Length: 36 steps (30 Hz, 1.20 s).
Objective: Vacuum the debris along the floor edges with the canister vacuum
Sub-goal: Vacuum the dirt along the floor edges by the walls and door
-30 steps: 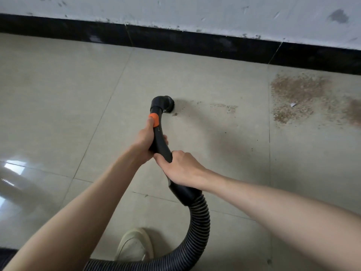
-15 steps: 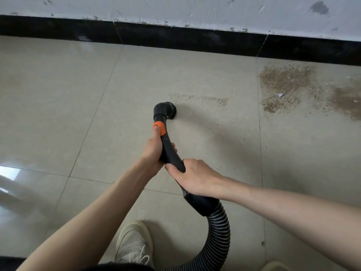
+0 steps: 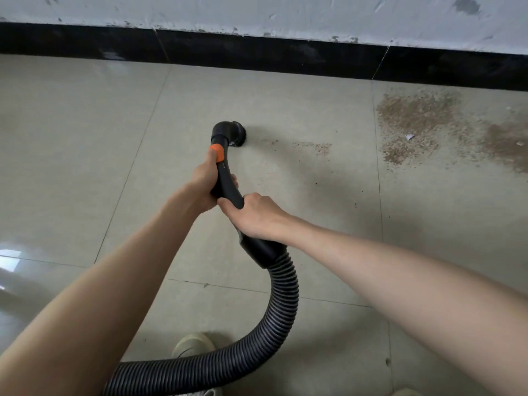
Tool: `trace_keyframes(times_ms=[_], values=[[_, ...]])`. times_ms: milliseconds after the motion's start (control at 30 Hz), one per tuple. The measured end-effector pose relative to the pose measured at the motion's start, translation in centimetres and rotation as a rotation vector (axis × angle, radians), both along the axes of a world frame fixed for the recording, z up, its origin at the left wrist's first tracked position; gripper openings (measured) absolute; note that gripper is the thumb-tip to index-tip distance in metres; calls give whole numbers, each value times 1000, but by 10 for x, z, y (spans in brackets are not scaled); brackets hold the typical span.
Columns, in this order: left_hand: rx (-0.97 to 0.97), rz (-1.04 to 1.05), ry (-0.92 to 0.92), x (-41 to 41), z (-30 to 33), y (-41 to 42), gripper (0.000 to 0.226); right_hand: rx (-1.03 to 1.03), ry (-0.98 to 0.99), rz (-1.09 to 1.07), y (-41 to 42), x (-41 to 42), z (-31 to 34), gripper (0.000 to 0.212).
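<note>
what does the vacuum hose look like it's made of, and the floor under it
The hose looks like flexible ribbed plastic, matte black: its close rings bend through a curve. The floor looks like glazed ceramic or stone tile, pale beige: straight grout lines and a bright glossy reflection at the left suggest it.

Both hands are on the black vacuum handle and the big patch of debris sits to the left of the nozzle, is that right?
Not quite. Both the left hand and right hand grip the vacuum handle, but the head view shows the big debris patch to the right of the nozzle, not the left.
</note>
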State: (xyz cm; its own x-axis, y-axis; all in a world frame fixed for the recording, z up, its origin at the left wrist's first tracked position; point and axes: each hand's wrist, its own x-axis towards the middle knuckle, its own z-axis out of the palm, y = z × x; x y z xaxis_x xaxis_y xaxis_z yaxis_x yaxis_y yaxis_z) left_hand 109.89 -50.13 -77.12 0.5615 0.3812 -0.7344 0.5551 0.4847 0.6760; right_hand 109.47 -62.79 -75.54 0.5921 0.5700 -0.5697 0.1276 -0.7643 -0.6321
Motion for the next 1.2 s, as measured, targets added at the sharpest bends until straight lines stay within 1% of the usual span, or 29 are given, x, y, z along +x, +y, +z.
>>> trace_keyframes(times_ms=[300,667,967,1200], values=[[-37,-24,0,-6,-6,-39,39,-24,3,-32,-42,-13,1,53],[-54,-159,-6,25,2,-89,36,-32,35,-191,-88,3,8,57],[-117,-182,-12,33,-6,-124,36,-64,-35,-220,-124,5,5,54],[-103,-212,-9,39,-15,-145,38,-65,-40,-254,-143,3,-1,52]])
